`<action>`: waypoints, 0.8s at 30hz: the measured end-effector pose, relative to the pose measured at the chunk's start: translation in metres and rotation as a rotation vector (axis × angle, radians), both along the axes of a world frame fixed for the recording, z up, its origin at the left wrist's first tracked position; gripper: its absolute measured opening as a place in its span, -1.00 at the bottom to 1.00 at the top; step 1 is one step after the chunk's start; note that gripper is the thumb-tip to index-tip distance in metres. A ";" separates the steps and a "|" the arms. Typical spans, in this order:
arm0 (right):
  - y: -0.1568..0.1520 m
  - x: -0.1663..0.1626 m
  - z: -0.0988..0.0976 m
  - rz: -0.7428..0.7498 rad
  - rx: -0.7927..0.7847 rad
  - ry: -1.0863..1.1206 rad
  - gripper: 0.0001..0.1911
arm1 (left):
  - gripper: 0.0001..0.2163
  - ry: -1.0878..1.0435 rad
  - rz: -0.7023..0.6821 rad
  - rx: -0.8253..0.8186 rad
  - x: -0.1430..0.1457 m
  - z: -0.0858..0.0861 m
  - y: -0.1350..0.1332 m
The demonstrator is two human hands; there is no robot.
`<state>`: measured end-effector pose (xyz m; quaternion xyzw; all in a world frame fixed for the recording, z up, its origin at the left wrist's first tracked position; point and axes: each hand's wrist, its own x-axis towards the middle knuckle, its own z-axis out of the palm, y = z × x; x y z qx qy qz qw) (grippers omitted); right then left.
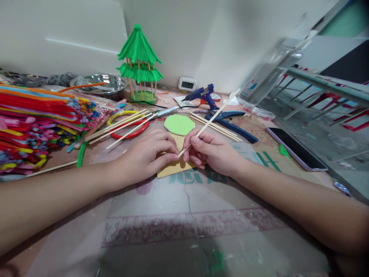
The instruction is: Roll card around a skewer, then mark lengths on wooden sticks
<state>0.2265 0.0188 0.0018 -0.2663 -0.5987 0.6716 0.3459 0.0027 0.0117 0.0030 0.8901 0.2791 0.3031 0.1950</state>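
My right hand (211, 152) pinches a thin wooden stick (215, 114) that slants up and away to the right; its lower end meets the fingertips of my left hand (148, 156). My left hand is closed, pressing on a tan cardboard piece (173, 169) and pinching the stick's tip. Just beyond my hands lies a light green octagonal cutout (179, 124). More loose wooden sticks (123, 127) lie to the left, and others (216, 127) to the right.
A big pile of coloured pipe cleaners (37, 119) fills the left. A green pagoda model (140, 63), a metal bowl (99, 84), a blue glue gun (203, 96), blue-handled pliers (233, 125), scissors (165, 111) and a phone (296, 148) lie around.
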 end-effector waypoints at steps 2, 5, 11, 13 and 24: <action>0.000 0.000 0.000 0.005 -0.016 0.002 -0.69 | -0.84 -0.005 0.002 -0.011 0.000 -0.001 0.001; 0.001 0.001 -0.001 0.010 -0.033 0.025 -0.69 | -0.86 -0.002 0.002 -0.023 -0.001 -0.003 0.002; 0.001 0.000 0.000 -0.006 -0.066 0.019 -0.69 | -0.82 -0.006 -0.018 -0.044 -0.001 0.000 0.001; 0.001 -0.001 0.001 -0.011 -0.067 -0.005 -0.66 | -0.80 0.006 -0.014 -0.039 0.000 0.002 0.000; -0.006 0.006 0.013 -0.455 0.236 -0.032 -0.61 | -0.81 0.007 0.080 -0.098 0.002 0.001 -0.003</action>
